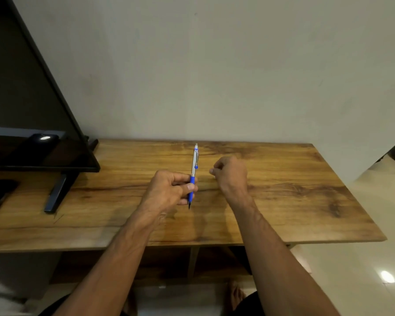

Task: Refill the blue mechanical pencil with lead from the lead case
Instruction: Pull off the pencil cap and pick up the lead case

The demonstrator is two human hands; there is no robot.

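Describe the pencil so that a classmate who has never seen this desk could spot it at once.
Start at the wooden desk against the pale wall, right of the dark monitor. Above its middle, the left hand holds the pencil upright, tip down. It is the only slim thing there: silver barrel, blue grip, white cap on top.

Wooden table [283, 201] against a plain wall [214, 65]; dark flat-screen monitor [32, 110] on angled feet at left, glossy floor tiles [363, 270] at right.
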